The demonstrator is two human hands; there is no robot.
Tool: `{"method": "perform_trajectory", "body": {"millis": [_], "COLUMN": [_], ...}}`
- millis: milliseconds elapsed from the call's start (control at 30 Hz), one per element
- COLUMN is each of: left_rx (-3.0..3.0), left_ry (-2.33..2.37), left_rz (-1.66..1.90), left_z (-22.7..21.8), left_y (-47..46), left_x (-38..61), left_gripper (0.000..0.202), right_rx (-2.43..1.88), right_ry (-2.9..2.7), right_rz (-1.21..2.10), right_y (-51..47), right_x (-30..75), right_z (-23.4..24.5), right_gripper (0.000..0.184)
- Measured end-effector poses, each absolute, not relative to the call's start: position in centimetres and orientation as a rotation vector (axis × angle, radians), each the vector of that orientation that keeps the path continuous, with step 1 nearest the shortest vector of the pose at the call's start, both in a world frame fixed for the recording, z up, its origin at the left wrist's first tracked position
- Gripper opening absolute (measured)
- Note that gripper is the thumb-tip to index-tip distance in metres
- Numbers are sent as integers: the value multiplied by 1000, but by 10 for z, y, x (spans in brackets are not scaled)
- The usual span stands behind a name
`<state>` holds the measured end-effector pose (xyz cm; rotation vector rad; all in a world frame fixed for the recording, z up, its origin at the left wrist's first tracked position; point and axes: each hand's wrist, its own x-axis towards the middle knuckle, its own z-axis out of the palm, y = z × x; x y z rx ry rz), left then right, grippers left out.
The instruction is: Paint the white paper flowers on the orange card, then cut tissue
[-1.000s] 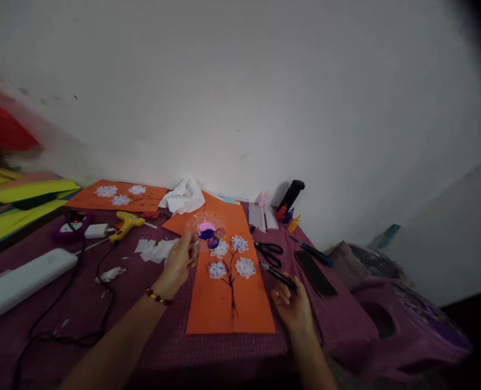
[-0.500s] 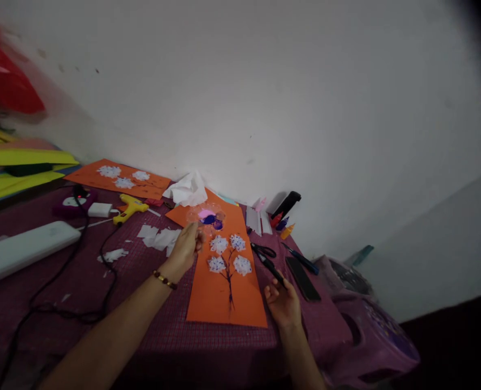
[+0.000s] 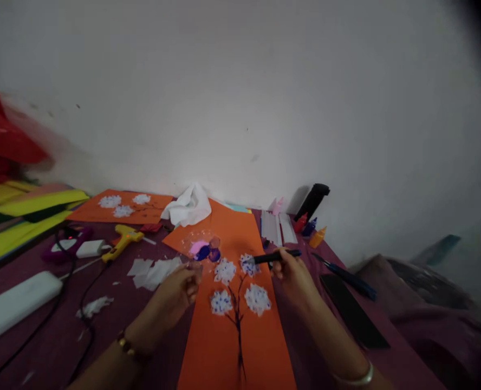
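my right hand (image 3: pixel 295 273) is pinching the black brush (image 3: pixel 275 257), tip at a white flower (image 3: pixel 248 264) on the orange sheet (image 3: pixel 265 346), left hand (image 3: pixel 177 292) gripping the paint palette (image 3: pixel 203 249) by its edge.. tilt it and paint could spill

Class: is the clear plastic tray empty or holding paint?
Holding paint: pink and dark blue patches show inside the tray, whose near edge the left hand pinches. The right hand holds a pen.

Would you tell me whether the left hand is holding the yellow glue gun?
No, the yellow glue gun lies on the table apart from the left hand, which is at the clear paint palette.
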<state>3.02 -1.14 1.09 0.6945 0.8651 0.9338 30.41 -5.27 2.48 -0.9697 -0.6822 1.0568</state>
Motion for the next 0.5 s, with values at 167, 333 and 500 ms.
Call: {"method": "perform_trajectory", "body": {"millis": [167,333,500], "left_rx": [663,886,887], "left_ry": [935,1017,1012], "left_rz": [1003,1059,1027], "left_z": [6,-17,-19], "left_y": [14,14,12], "left_x": [46,53,46], "left_gripper": [25,23,16], "right_rx": [-997,-1061,-1131], "right_ry": [-926,-944,-923], "right_rz": [944,830,735], "right_y": [-28,-27,-32], "right_x": [304,313,317], "right_z": [23,-1,-21], "right_gripper": [25,16,11]}}
